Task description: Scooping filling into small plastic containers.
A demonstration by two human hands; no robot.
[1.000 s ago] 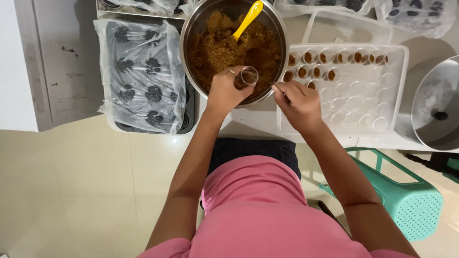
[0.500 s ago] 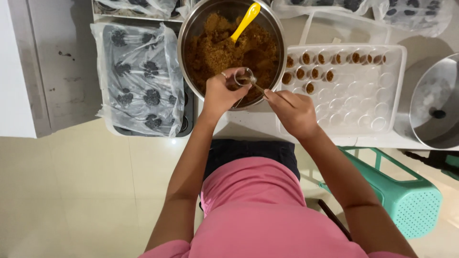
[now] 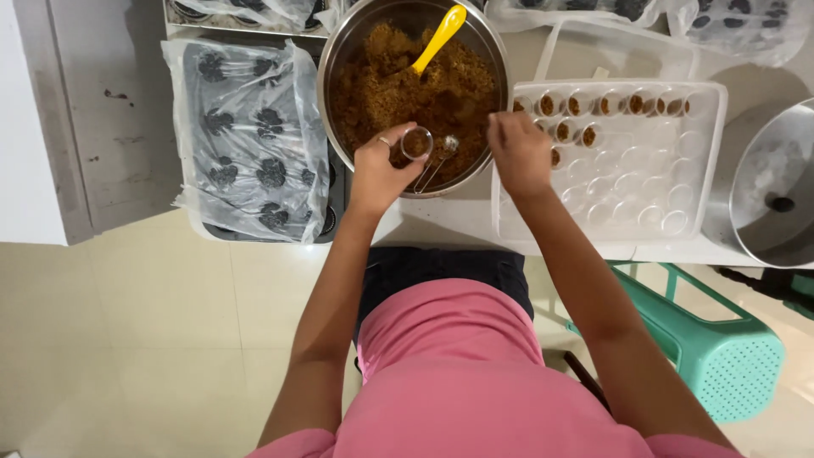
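My left hand (image 3: 377, 174) is shut on a small clear cup (image 3: 415, 142), held over the near rim of a big steel bowl (image 3: 327, 102) of brown crumbly mixture (image 3: 381, 85). A small metal spoon (image 3: 443, 151) leans beside that cup, its handle running down to my left fingers. My right hand (image 3: 519, 154) hovers over the left end of a white plastic tray (image 3: 699, 182) of small cups, fingers curled down; what they hold is hidden. Several filled cups (image 3: 610, 105) line the tray's far rows. A yellow spoon (image 3: 441, 36) stands in the mixture.
A dark moulded tray wrapped in clear plastic (image 3: 246, 136) lies left of the bowl. A steel lid (image 3: 780, 187) sits at the right edge. A green plastic stool (image 3: 729, 356) stands on the tiled floor by my right side. More bagged trays line the far edge.
My right hand has left the cup and spoon and moved right over the tray. My left hand has kept the cup at the bowl's rim.
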